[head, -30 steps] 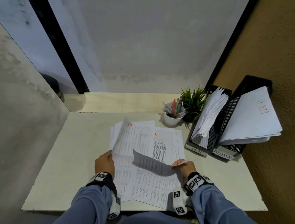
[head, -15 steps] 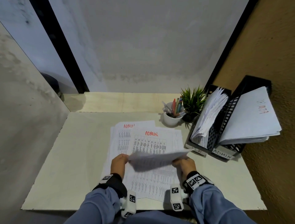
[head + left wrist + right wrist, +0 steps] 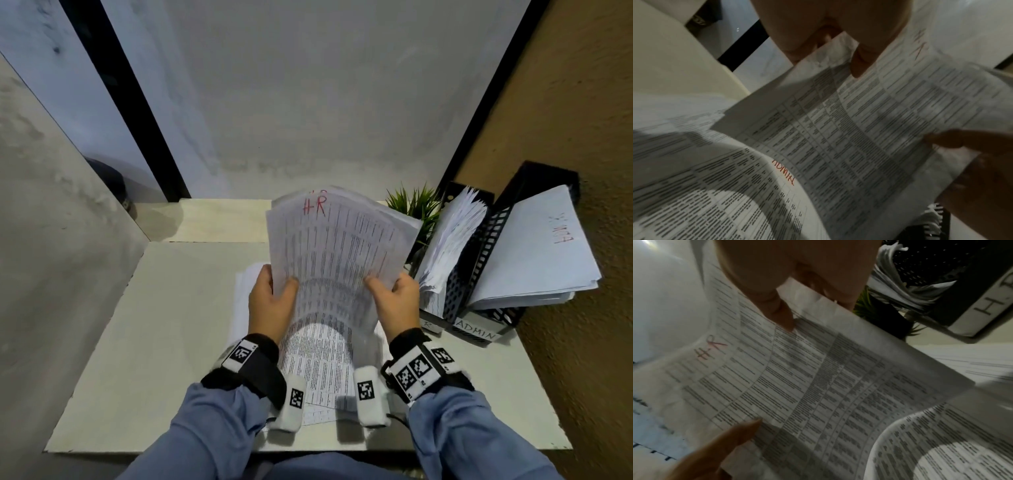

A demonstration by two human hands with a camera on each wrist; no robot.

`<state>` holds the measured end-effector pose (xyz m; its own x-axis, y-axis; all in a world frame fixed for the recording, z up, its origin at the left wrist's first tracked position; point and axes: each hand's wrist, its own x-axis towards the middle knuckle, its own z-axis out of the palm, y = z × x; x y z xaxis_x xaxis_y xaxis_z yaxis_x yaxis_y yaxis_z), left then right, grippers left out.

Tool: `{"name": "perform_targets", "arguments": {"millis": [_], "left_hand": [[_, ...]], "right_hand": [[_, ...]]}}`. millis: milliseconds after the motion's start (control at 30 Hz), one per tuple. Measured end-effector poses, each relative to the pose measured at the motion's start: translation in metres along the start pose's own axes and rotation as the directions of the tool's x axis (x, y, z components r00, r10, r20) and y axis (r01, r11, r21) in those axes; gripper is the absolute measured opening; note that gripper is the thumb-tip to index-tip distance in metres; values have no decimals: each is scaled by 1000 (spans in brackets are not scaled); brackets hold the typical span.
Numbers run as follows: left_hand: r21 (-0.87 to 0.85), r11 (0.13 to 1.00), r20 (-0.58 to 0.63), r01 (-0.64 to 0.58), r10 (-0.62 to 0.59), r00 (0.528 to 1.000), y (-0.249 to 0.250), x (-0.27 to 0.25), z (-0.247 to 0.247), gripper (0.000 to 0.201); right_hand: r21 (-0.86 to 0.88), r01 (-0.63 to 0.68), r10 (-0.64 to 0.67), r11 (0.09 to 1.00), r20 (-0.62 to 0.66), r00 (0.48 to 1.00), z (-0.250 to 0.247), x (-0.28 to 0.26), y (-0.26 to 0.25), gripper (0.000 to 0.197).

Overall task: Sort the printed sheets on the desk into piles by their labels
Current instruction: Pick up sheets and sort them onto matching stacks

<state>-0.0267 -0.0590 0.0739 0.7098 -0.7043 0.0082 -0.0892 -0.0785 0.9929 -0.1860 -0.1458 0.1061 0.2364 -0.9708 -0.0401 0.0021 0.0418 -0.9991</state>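
Both hands hold a thin bundle of printed sheets (image 3: 337,253) upright above the desk, and the front sheet carries a red "HR" at its top. My left hand (image 3: 281,291) pinches the lower left edge, thumb on the front. My right hand (image 3: 379,291) pinches the lower right edge. In the left wrist view the held sheet (image 3: 869,123) hangs over desk sheets marked "ADMIN" (image 3: 784,173). The HR sheet (image 3: 797,382) fills the right wrist view. More printed sheets (image 3: 318,366) lie flat on the desk under the hands.
Two black file trays stand at the desk's right edge. The HR tray (image 3: 460,281) is stuffed with paper, and the ADMIN tray (image 3: 496,320) holds a leaning stack. A small green plant (image 3: 416,205) stands behind the held sheets. Bare desk (image 3: 164,325) lies to the left.
The sheets were held low and flat over the pile; both hands have raised them upright, HR label facing me. They now hide the pen cup.
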Motion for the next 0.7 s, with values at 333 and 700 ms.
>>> {"name": "perform_targets", "arguments": {"millis": [333,700], "left_hand": [[133,951,78,280,-292,953,-53,-24,-6,16],[234,952,138,-196,167,976,76,34,21,18]], "right_hand": [[-59,-347,346,936,-25,938,-5,-26,35,12],[-630,-238,-88,739,-441,893,-61,67,-16,68]]}}
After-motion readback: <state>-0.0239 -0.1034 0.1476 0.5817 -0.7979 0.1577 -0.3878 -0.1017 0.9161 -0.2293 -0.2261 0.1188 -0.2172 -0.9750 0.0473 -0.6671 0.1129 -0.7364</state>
